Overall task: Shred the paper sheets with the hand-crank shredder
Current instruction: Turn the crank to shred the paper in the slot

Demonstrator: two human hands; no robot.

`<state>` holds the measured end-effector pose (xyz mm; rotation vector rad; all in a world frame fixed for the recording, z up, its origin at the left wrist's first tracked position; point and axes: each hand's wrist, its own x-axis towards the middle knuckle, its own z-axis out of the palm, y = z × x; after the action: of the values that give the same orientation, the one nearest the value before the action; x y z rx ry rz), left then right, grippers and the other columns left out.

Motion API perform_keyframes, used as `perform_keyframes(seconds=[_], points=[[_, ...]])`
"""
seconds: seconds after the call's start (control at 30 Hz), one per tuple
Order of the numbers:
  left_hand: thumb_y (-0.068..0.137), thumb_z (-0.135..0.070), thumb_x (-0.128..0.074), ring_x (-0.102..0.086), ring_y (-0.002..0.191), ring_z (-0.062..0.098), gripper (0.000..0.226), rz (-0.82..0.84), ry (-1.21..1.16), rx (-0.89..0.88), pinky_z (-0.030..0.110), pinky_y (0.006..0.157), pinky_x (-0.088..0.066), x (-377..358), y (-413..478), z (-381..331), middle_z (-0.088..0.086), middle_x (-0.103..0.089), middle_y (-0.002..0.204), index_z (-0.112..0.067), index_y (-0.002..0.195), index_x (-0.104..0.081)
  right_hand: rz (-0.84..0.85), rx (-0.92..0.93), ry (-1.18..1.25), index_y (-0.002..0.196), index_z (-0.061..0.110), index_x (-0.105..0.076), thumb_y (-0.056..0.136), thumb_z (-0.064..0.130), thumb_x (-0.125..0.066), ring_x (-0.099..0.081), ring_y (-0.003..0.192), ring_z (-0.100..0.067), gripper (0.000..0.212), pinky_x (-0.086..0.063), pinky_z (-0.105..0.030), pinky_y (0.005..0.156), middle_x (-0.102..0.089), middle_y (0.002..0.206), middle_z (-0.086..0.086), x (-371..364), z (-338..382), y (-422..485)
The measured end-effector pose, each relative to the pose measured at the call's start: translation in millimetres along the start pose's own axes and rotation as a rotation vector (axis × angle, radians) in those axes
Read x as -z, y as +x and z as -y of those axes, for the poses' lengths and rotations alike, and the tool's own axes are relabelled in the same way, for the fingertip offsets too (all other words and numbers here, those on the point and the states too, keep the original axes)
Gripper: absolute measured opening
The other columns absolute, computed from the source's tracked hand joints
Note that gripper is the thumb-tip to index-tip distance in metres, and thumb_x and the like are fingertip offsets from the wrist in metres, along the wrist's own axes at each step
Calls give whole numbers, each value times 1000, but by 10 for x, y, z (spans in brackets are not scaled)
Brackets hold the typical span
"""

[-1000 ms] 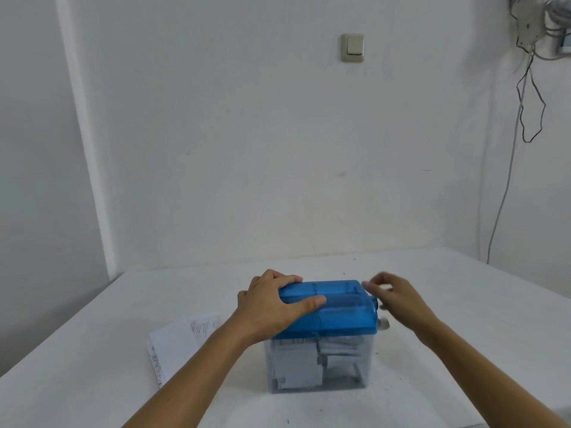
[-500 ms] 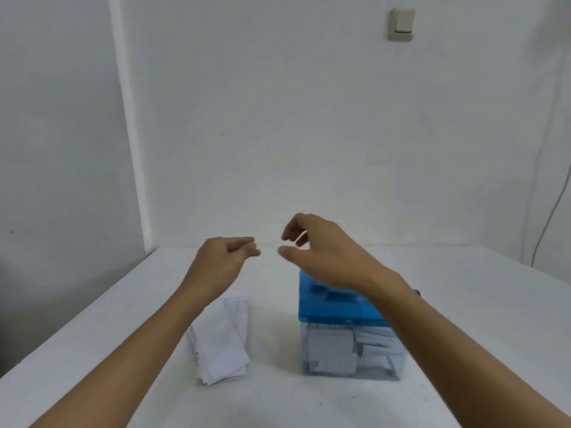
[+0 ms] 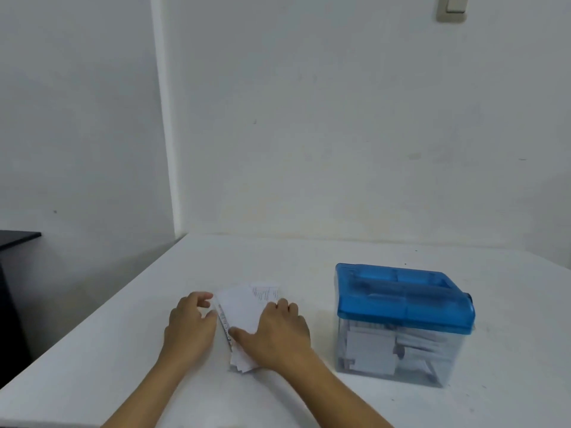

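Note:
A stack of white paper sheets (image 3: pixel 242 307) lies on the white table (image 3: pixel 117 359), left of the hand-crank shredder. The shredder has a blue translucent lid (image 3: pixel 401 299) on a clear bin (image 3: pixel 370 350) that holds paper pieces. A bit of its crank (image 3: pixel 469 296) shows at the lid's right end. My right hand (image 3: pixel 275 332) rests flat on the near right part of the stack, fingers spread. My left hand (image 3: pixel 190 329) sits at the stack's left edge with curled fingers. Its thumb and forefinger are apart, their tips at the paper's edge.
The table meets white walls behind and on the left. A dark piece of furniture (image 3: pixel 12 242) stands beyond the table's left edge. A wall switch (image 3: pixel 451 7) is at the top right. Bare tabletop lies around the shredder.
Both hands left the shredder, rose, then came down to the left onto the paper stack. My view has swung left, so the shredder now sits on the right.

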<state>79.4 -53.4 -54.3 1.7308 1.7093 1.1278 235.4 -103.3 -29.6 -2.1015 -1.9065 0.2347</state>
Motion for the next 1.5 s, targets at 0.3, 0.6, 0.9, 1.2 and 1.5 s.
perform_keyframes(seconds=[0.3,0.6,0.9,1.2,1.5], points=[[102,-45,-40,-49,107,19,30,57,362,-75,35,90,-35,-105,-69,48,-12,-55,98,-29,95,-64,-88,-33,192,131,22,-44,77,75,-58,-41,122,-20,77,-35,-34,102,-48,129,4,-221,-118,-9],[99,-42,-51,-54,94,11,15,39,194,-130,35,85,-38,-98,-74,68,-16,-61,92,-32,91,-59,-111,-139,482,128,27,-57,94,48,-56,-59,113,-19,40,-52,-37,96,-64,127,8,-237,-193,49],[101,-54,-39,-57,88,11,47,100,180,-54,36,83,-36,-85,-44,45,-10,-65,86,-22,85,-70,-142,-165,686,124,31,-58,98,42,-50,-57,115,-18,29,-49,-38,100,-64,123,9,-156,-195,31],[72,-72,-67,-68,83,10,31,152,-78,60,37,84,-52,-12,-37,12,-19,-72,78,-42,75,-75,-179,-171,705,120,24,-63,100,33,-54,-60,93,-8,23,-49,-20,81,-67,115,8,-132,-241,33],[76,-69,-70,-69,83,11,32,149,-85,33,38,82,-54,6,-57,34,-18,-73,79,-37,79,-77,-202,-206,711,125,22,-54,105,32,-43,-60,99,-12,25,-53,-25,86,-63,119,5,-133,-255,49]])
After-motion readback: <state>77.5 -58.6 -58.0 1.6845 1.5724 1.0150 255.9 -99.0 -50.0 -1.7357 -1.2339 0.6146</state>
